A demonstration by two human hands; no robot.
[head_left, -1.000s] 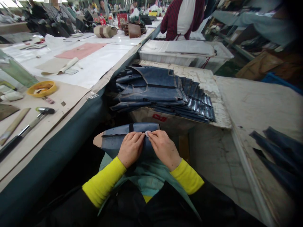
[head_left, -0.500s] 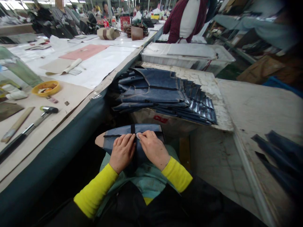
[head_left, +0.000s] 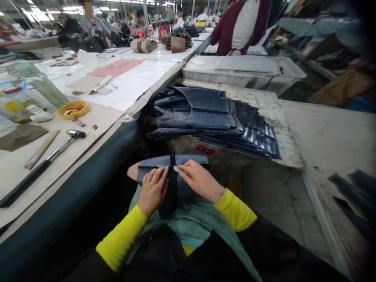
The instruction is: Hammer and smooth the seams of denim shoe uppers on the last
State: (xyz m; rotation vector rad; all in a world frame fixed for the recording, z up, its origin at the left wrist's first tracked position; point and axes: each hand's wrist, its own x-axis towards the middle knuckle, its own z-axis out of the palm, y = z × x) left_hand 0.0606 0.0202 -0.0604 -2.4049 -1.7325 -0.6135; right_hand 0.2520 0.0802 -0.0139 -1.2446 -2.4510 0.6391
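On my lap lies a dark blue leather piece (head_left: 189, 159) with black strips crossing on it, over a form whose tan tip (head_left: 133, 171) shows at the left. My left hand (head_left: 153, 190) rests flat on it, fingers stretched along the horizontal strip, left of the crossing. Just right of the vertical strip, my right hand (head_left: 199, 180) pinches a small pale tool (head_left: 177, 169), its end against the leather near the crossing. The underside of the form is hidden by my hands and the green apron (head_left: 188, 221).
Ahead is a stack of blue leather pieces (head_left: 205, 102) on a board. The left table holds a hammer (head_left: 63, 145), a wooden stick (head_left: 44, 149), a yellow dish (head_left: 72, 110) and a glass bottle (head_left: 48, 88). A person (head_left: 235, 27) in maroon stands beyond a plastic bin (head_left: 241, 69).
My right hand has moved right, away from my left fingers, exposing the strip crossing and more of the pale tool. The whole view has shifted slightly.
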